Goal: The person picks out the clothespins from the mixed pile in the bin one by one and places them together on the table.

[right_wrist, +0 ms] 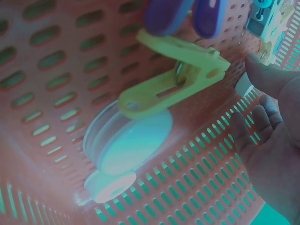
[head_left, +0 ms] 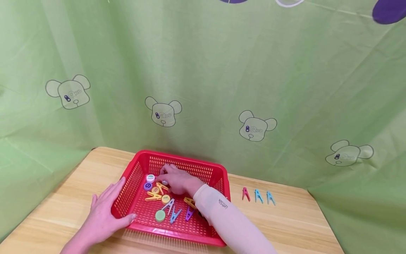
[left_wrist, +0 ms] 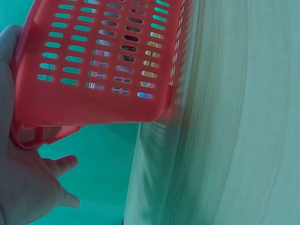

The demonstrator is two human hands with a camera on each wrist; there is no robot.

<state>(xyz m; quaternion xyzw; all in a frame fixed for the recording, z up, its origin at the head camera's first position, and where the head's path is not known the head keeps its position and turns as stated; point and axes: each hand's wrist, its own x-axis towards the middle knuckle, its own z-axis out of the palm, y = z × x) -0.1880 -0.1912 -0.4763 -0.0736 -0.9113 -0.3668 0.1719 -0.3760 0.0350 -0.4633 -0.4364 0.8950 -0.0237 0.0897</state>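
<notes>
A red plastic basket [head_left: 177,237] stands on the table with clothespins and bottle caps inside. My left hand [head_left: 103,215] rests at its near left corner, fingers extended along the outside and thumb over the near rim. My right hand [head_left: 180,180] reaches down inside, toward the back left. Its fingertips hover close to a white cap [head_left: 150,178] and a yellow clothespin [head_left: 161,187]; no held thing shows in the right wrist view. Around them lie a purple cap [head_left: 147,186], yellow caps [head_left: 165,199], a green cap [head_left: 160,215], a blue clothespin [head_left: 175,214] and a purple clothespin [head_left: 189,213].
To the right of the basket, a pink clothespin [head_left: 245,194] and two blue clothespins [head_left: 258,196] form a row on the wooden table [head_left: 295,218]. Behind hangs a green curtain [head_left: 203,70] with bear-head drawings. My right forearm crosses the basket's right part and hides some of it.
</notes>
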